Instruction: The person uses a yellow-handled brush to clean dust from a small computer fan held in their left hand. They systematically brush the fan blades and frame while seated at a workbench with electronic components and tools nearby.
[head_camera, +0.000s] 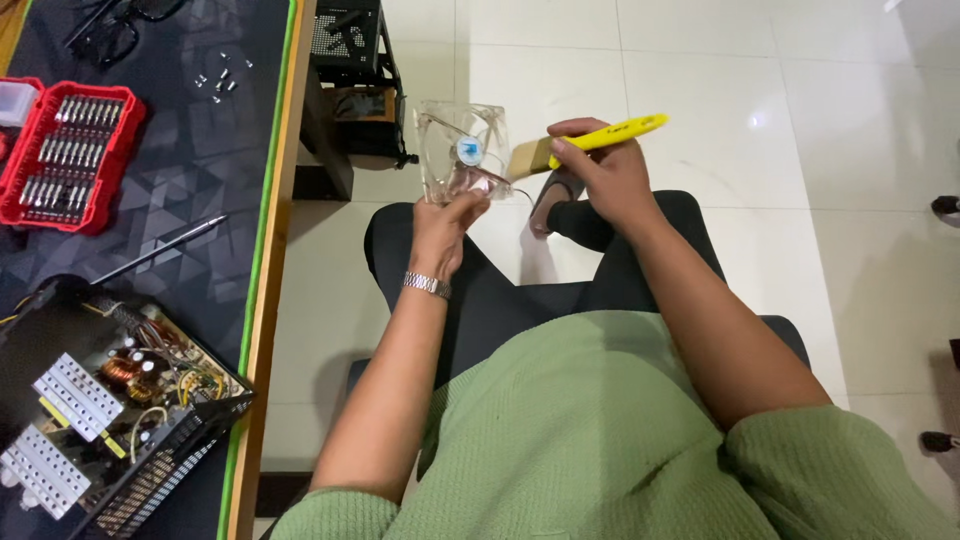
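open power supply (110, 400) cut off at the bottom-left corner, glasses (115, 25) cropped by the top edge, screws (222, 75) too small to tell apart

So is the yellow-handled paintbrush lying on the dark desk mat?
No, the yellow-handled paintbrush is gripped in the right hand, with its bristles against the clear plastic square fan that the left hand holds up.

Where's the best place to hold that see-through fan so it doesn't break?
Probably by the stiff square frame at a bottom corner, coming from below, as the left hand grips the clear fan. That keeps fingers off the thin blades and leaves the face free for the yellow-handled brush.
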